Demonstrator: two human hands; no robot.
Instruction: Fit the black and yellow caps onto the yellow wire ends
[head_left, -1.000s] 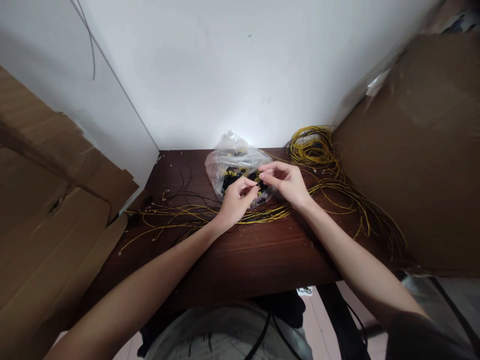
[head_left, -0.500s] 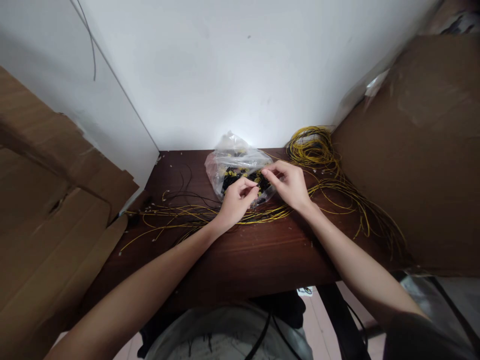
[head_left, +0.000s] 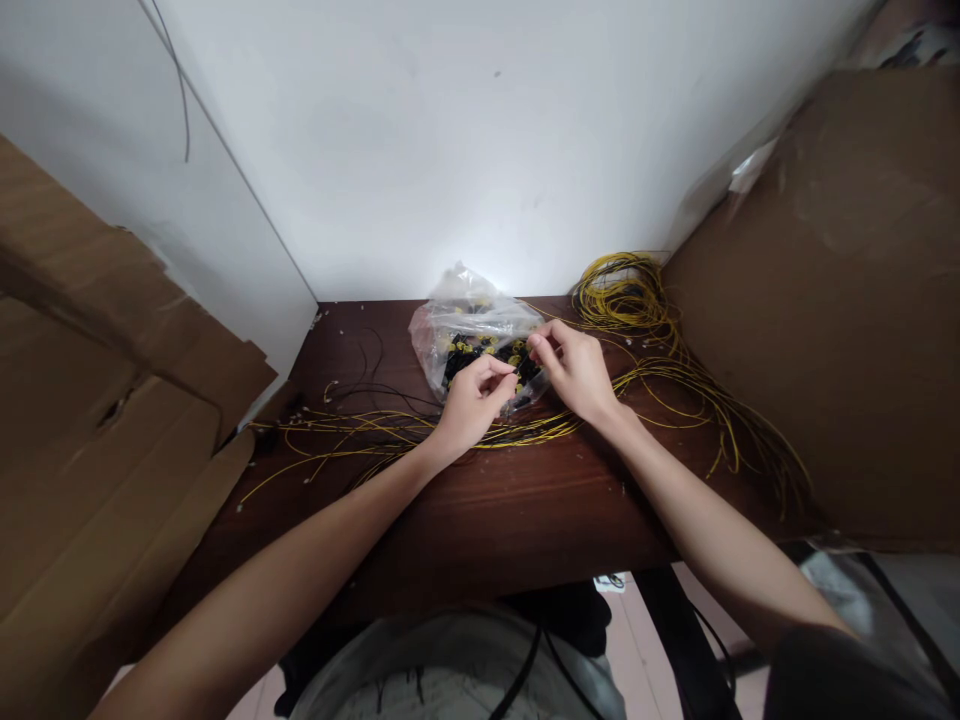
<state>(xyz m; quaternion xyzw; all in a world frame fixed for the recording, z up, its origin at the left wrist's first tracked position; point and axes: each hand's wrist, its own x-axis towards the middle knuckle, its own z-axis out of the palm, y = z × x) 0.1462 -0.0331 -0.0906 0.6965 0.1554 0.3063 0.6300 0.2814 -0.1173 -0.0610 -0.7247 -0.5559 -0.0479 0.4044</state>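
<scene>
A clear plastic bag [head_left: 469, 320] of small black and yellow parts [head_left: 480, 350] lies open against the back wall. In front of it, my left hand [head_left: 474, 398] is closed in a pinch between thumb and forefinger; whatever small thing it holds is too tiny to name. My right hand [head_left: 571, 365] hovers at the bag's right side, thumb and forefinger pinched together, and what is between them cannot be made out. Beneath both hands a bundle of yellow and black wires [head_left: 540, 430] runs across the dark wooden table [head_left: 495, 510].
A coil of yellow and black wire [head_left: 619, 285] sits at the back right. Cardboard [head_left: 825, 300] stands along the right, and more cardboard [head_left: 135, 480] on the left. Loose wire ends [head_left: 270, 480] fan out at the table's left.
My right hand has shifted very slightly at the bag's right edge. My left hand stays in its place, still pinching.
</scene>
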